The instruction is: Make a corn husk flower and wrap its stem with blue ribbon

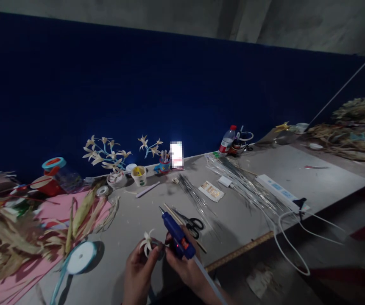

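Between the thumb and fingers of my left hand (140,267) is a small pale flower (148,243) with narrow curved petals. My right hand (185,264) is wrapped round a blue hot glue gun (176,232), its nozzle pointing up and to the left, away from the flower. The gun's cord runs down past my right wrist. My two hands are close together at the table's near edge. Just beyond the gun lie black-handled scissors (194,226) and thin wooden sticks.
A roll of light blue tape (81,257) and dried husks (10,245) on pink sheets lie left. Behind stand flower stems (106,154), a cup (138,174) and a lit screen (176,155). Wires (198,199), a power strip (277,191) and a bottle (227,140) are to the right.
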A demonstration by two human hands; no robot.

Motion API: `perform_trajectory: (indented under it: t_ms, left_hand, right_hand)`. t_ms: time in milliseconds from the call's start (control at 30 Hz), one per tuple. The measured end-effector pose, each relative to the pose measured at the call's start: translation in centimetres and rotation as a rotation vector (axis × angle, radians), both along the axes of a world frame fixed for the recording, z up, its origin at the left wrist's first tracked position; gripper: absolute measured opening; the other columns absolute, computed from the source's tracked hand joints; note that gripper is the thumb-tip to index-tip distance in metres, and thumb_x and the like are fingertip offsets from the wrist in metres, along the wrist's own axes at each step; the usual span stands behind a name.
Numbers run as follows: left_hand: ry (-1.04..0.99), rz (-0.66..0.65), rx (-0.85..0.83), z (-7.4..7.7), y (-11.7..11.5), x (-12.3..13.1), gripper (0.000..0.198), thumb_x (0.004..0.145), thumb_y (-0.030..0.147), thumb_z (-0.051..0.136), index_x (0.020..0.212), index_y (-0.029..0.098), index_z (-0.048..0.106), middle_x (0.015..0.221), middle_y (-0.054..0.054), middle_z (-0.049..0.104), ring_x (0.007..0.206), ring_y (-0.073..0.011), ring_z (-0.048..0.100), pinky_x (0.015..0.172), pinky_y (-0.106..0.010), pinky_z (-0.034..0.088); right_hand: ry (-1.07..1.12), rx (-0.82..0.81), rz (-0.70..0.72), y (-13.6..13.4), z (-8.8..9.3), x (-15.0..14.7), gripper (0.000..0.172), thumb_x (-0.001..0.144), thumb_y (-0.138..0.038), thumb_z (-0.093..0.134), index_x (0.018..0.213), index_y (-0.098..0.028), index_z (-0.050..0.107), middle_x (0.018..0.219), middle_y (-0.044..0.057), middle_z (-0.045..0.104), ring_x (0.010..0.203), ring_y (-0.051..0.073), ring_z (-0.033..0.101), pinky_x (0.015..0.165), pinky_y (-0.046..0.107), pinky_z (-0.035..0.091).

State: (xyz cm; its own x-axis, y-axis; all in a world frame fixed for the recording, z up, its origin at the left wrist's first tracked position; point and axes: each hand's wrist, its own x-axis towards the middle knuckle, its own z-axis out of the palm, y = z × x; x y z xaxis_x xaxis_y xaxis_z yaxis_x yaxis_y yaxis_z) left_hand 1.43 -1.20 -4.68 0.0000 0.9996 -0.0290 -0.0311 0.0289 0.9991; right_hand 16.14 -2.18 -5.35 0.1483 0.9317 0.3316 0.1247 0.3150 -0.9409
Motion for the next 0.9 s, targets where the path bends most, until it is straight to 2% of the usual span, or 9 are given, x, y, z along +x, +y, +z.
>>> perform_trajectory:
  t_ms: [133, 233, 300, 433, 600, 700, 800, 900]
  left_hand:
    - [-0.029, 0.021, -0.026, -0.3, 0.0, -0.1, 0.028, 0.073, 0.043, 0.079, 0.078, 0.016, 0.075, 0.080, -0.008, 0.075, 0.079, -0.0234, 0.068, 0.075, -0.028, 0.055]
    - [-0.039, 0.077, -0.063, -0.8, 0.3, -0.3, 0.030, 0.070, 0.044, 0.081, 0.078, 0.016, 0.074, 0.077, -0.007, 0.074, 0.077, -0.0219, 0.066, 0.073, -0.026, 0.054]
    - [-0.052, 0.107, -0.100, -1.0, 0.4, -0.4, 0.031, 0.068, 0.044, 0.082, 0.078, 0.016, 0.073, 0.076, -0.006, 0.073, 0.075, -0.0207, 0.065, 0.070, -0.025, 0.053]
    - [-0.133, 0.159, -0.085, -0.8, 0.4, -0.3, 0.031, 0.067, 0.043, 0.083, 0.078, 0.017, 0.072, 0.075, -0.004, 0.072, 0.074, -0.0185, 0.064, 0.068, -0.023, 0.052]
    - [-0.183, 0.158, -0.083, -0.5, 0.5, -0.2, 0.030, 0.067, 0.042, 0.084, 0.078, 0.017, 0.073, 0.075, -0.005, 0.072, 0.073, -0.0179, 0.063, 0.065, -0.023, 0.051]
    - [-0.197, 0.178, -0.091, -0.7, 0.6, -0.2, 0.033, 0.063, 0.043, 0.086, 0.078, 0.017, 0.073, 0.075, -0.005, 0.073, 0.073, -0.0182, 0.063, 0.065, -0.023, 0.051]
    - [-0.206, 0.175, -0.106, -1.0, 0.7, -0.5, 0.035, 0.060, 0.044, 0.087, 0.075, 0.016, 0.073, 0.073, -0.005, 0.072, 0.071, -0.0186, 0.063, 0.063, -0.023, 0.051]
    - [-0.202, 0.186, -0.097, -1.1, 0.9, -0.7, 0.032, 0.063, 0.043, 0.086, 0.077, 0.017, 0.073, 0.074, -0.004, 0.072, 0.072, -0.0183, 0.063, 0.066, -0.023, 0.051]
  right_hand:
    - [0.029, -0.074, 0.032, -0.4, 0.6, 0.1, 0.015, 0.086, -0.033, 0.067, 0.096, -0.026, 0.058, 0.086, 0.002, 0.066, 0.079, 0.019, 0.067, 0.068, 0.025, 0.058]
    - [0.034, -0.101, -0.018, 0.0, 1.0, 1.1, 0.021, 0.082, -0.038, 0.071, 0.096, -0.025, 0.061, 0.087, 0.003, 0.068, 0.075, 0.020, 0.067, 0.067, 0.026, 0.058]
    - [0.086, -0.109, -0.085, 1.3, 1.3, 2.4, 0.026, 0.080, -0.043, 0.072, 0.094, -0.023, 0.063, 0.084, 0.004, 0.068, 0.067, 0.019, 0.065, 0.061, 0.027, 0.057]
    - [0.183, -0.175, -0.174, 6.8, 1.9, 6.0, 0.036, 0.076, -0.053, 0.072, 0.087, -0.020, 0.063, 0.058, -0.003, 0.058, 0.045, 0.012, 0.049, 0.043, 0.023, 0.044]
    - [0.254, -0.180, -0.184, 14.8, 2.6, 8.7, 0.038, 0.072, -0.055, 0.072, 0.078, -0.020, 0.060, 0.047, -0.007, 0.049, 0.040, 0.010, 0.041, 0.039, 0.022, 0.036]
    - [0.297, -0.170, -0.177, 17.6, 3.1, 9.0, 0.039, 0.069, -0.056, 0.071, 0.075, -0.020, 0.058, 0.047, -0.007, 0.049, 0.040, 0.010, 0.041, 0.039, 0.022, 0.035]
    - [0.324, -0.170, -0.164, 17.8, 3.4, 8.7, 0.041, 0.067, -0.057, 0.072, 0.075, -0.021, 0.056, 0.048, -0.007, 0.050, 0.040, 0.009, 0.040, 0.038, 0.022, 0.034]
    - [0.319, -0.208, -0.106, 15.0, 3.3, 8.1, 0.041, 0.069, -0.057, 0.073, 0.077, -0.019, 0.059, 0.047, -0.007, 0.049, 0.040, 0.009, 0.041, 0.038, 0.021, 0.034]
